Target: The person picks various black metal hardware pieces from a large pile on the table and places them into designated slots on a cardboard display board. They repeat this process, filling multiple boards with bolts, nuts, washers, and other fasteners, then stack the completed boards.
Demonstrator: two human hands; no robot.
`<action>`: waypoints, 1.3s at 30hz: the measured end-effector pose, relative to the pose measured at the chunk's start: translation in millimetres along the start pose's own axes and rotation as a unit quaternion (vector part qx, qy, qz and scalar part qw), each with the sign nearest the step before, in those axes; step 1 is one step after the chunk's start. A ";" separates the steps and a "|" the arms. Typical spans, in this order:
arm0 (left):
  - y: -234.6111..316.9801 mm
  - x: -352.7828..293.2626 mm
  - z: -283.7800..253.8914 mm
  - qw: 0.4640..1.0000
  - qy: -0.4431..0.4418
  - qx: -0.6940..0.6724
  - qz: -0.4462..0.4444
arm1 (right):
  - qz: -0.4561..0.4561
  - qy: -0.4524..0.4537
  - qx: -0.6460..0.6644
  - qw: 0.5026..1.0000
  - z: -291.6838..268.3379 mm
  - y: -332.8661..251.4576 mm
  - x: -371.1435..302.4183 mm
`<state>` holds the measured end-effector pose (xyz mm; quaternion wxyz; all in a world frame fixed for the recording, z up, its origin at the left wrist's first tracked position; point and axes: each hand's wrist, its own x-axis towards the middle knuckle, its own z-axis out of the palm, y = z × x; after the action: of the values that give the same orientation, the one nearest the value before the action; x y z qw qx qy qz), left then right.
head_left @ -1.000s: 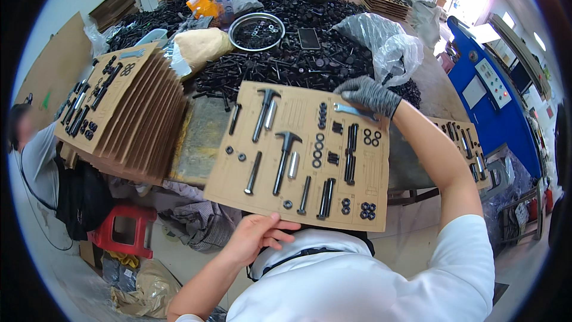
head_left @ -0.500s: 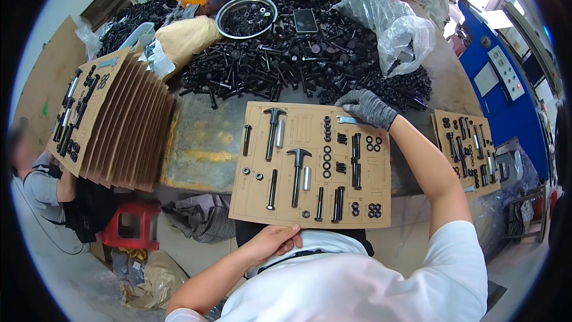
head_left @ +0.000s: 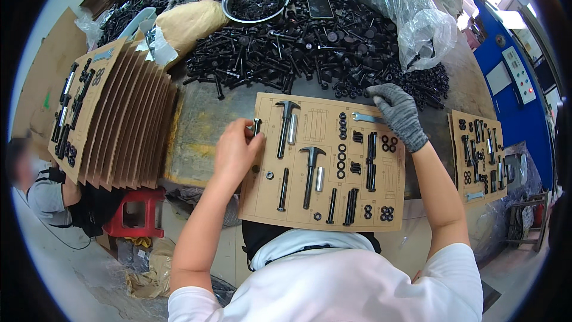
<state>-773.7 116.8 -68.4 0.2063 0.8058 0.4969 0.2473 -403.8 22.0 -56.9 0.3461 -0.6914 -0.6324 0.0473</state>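
A brown cardboard sheet [head_left: 304, 217] leans between my body and the table edge, with black bolts, washers, nuts and silver sleeves fixed on it. My left hand [head_left: 235, 152], bare, is at its left side with fingers closed around a black bolt [head_left: 257, 124]; the bolt's lower part is hidden by them. In a grey knitted glove, my right hand [head_left: 400, 116] grips the sheet's upper right corner, beside a small open-end wrench [head_left: 366, 117]. Two T-shaped bolts [head_left: 311, 173] stand out in the left half of the sheet.
Loose black bolts and nuts [head_left: 286, 53] heap across the table, with a metal bowl [head_left: 229, 12], a phone [head_left: 320, 6] and a clear plastic bag [head_left: 411, 18]. Filled cardboard sheets [head_left: 128, 125] stand in a row at left; another filled sheet [head_left: 476, 194] lies right. Someone sits at far left.
My left hand has risen from the sheet's lower edge to the bolt at its upper left. My right hand still holds the corner; its fingers have turned downward. The whole view has shifted slightly.
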 end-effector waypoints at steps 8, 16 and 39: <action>3.1 2.6 6.8 1.000 -0.019 0.007 0.024 | 0.055 0.006 0.072 0.996 -16.9 -14.1 -21.3; 2.1 1.3 5.5 0.999 -0.028 -0.006 0.023 | -0.002 -0.060 0.116 0.991 23.2 -52.2 17.9; 2.9 212.8 3.3 0.990 0.050 0.128 0.030 | -0.031 -0.039 -0.080 0.996 90.7 -71.8 127.5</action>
<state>-688.0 307.3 -28.1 0.0687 0.8266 0.5100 0.2280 -484.9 172.8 -39.4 0.2657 -0.6946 -0.6684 0.0128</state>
